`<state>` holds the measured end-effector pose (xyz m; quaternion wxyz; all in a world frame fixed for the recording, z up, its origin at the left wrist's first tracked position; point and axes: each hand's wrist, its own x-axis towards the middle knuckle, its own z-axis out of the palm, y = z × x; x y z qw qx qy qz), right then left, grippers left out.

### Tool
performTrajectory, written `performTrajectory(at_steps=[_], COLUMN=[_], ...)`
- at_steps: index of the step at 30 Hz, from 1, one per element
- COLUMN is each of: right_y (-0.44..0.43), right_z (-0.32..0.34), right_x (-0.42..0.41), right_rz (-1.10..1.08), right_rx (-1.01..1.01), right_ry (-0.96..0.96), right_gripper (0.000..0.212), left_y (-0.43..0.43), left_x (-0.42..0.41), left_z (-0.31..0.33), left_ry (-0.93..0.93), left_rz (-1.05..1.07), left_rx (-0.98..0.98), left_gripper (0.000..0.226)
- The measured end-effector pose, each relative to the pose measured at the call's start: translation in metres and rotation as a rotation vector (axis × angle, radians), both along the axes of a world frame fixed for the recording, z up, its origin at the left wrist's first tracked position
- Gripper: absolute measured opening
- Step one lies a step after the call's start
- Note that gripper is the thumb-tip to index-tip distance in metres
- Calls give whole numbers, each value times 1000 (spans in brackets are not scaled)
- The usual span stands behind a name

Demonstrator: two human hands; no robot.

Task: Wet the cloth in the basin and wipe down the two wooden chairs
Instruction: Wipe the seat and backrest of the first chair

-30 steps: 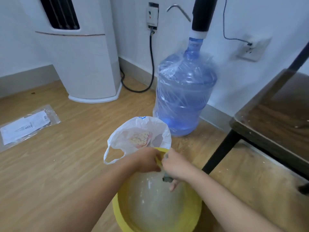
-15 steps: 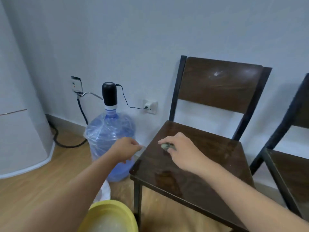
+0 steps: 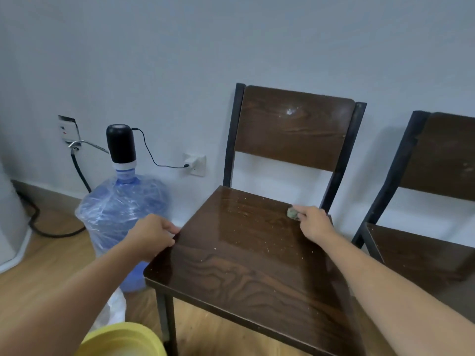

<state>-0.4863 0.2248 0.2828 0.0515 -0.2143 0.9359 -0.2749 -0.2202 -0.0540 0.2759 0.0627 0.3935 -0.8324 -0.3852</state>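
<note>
Dusty chair seat [image 3: 244, 253]: right hand [image 3: 312, 223] clenches cloth [image 3: 292, 214] at back; left hand [image 3: 151, 235] grips seat's left edge.

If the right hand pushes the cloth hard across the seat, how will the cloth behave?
The cloth is bunched small under the right hand, so it is probably soft and floppy. The seat looks glossy, so it should slide easily. It may drag the pale specks along rather than lift them.
</note>
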Motion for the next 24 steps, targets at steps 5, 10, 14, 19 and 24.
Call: performTrajectory(at_steps=[5,10,14,19,24], right_y=[-8,43,90,115,67], right_z=[2,13,22,43,43], right_x=[60,131,181,163,18], right_rz=[287,475,550,387,-70], right_rx=[7,-20,9,-14,-140], right_ry=[14,-24,-94,-181,116], right_gripper=[41,39,36,26,25], left_y=[3,18,38,62,67], left_x=[5,20,44,70,78], left_z=[6,8,2,1,1], left_ry=[-8,2,85,187,249], left_rz=[-3,-51,46,78,-47], left_rx=[13,-108,-139,-262,-390], left_gripper=[30,36,40,27,29])
